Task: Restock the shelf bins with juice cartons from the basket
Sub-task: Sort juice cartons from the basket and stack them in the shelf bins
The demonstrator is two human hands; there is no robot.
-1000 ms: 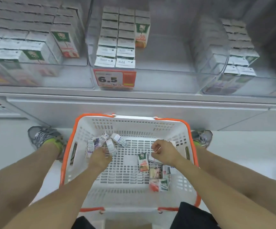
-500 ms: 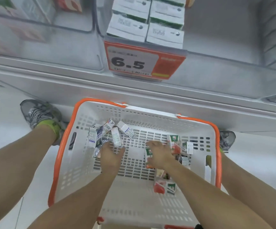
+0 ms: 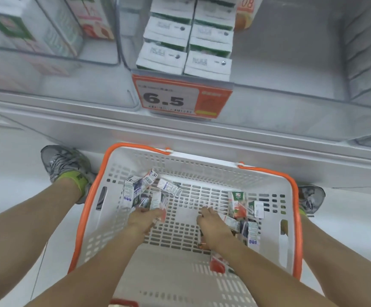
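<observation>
A white basket with an orange rim (image 3: 86, 209) stands on the floor below the shelf. Small juice cartons lie in it in two heaps: a blue-and-white heap (image 3: 133, 192) at the left and a red-and-green heap (image 3: 239, 203) at the right. My left hand (image 3: 143, 220) is down in the basket with its fingers closed around a carton (image 3: 157, 201) at the edge of the left heap. My right hand (image 3: 212, 228) lies palm down on the right heap with curled fingers, and its grip is hidden. The clear middle shelf bin (image 3: 269, 69) holds rows of cartons (image 3: 185, 59).
An orange price tag reading 6.5 (image 3: 180, 99) hangs on the middle bin's front. A bin with taller cartons (image 3: 53, 34) is at the left and another clear bin (image 3: 368, 63) at the right. My shoes (image 3: 64, 166) (image 3: 311, 198) flank the basket.
My head has dipped closer to the basket. My left hand went from open to closed around a carton in the left heap. My right hand slid further onto the right heap.
</observation>
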